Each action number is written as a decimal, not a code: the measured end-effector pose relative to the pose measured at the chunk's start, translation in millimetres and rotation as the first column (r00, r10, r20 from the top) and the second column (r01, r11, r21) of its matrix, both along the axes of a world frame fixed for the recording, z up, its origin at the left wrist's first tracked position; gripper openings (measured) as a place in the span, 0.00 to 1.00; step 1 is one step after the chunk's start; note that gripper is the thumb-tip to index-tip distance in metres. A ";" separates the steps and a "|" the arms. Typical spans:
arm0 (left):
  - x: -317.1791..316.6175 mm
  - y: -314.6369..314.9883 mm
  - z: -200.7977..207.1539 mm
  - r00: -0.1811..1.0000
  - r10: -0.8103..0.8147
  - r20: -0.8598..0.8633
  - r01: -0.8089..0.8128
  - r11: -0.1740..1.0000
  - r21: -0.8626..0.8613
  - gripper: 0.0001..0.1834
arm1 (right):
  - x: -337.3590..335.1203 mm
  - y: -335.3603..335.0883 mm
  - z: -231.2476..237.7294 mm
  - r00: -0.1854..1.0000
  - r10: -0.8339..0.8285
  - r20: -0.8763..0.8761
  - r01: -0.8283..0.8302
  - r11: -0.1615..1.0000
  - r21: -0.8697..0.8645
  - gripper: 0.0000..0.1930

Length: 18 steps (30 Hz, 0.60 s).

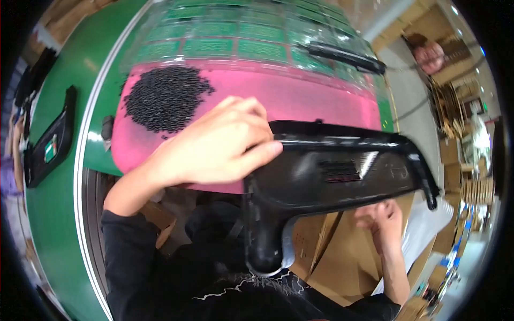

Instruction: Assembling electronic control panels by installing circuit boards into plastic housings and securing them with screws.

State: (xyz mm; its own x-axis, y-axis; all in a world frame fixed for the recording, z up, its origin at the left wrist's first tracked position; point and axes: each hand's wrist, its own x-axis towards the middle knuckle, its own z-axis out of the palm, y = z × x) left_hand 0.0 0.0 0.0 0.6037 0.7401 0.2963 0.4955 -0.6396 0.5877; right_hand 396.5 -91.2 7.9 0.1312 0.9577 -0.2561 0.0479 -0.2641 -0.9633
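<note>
A glossy black moulded plastic part, L-shaped with a rounded stem, sits nearest. The left hand clamps its upper left corner, fingers curled over; the right hand grips from beneath. Beyond the left hand, tiny black pieces heap on a pink pad.

A green desk with a pale rim curves across the left. Stacked cardboard boxes and a grey floor fill the right side.

Brown cartons below hands; green/white label on left part.
</note>
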 end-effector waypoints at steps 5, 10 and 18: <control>-24.1 22.8 -2.9 0.910 0.329 -0.251 -0.278 0.935 0.219 0.11 | -33.1 57.0 19.1 0.589 0.618 0.521 -0.672 0.733 -0.109 0.02; -14.1 61.2 -24.7 0.925 0.344 -0.162 -0.252 0.874 0.416 0.19 | -119.2 240.0 38.8 0.314 -0.220 0.923 -0.851 0.366 0.377 0.07; -33.6 71.2 -33.6 0.923 0.330 -0.195 -0.237 0.891 0.387 0.17 | -144.7 445.6 -31.2 -0.111 -0.118 0.987 -0.708 0.706 0.005 0.24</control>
State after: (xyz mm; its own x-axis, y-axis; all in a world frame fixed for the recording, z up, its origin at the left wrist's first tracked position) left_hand -33.6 71.2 -33.6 0.4715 0.7668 0.4355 0.7866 -0.5890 0.1855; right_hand 251.8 354.4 -23.3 -0.5138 0.8397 0.1757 0.8537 0.4802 0.2015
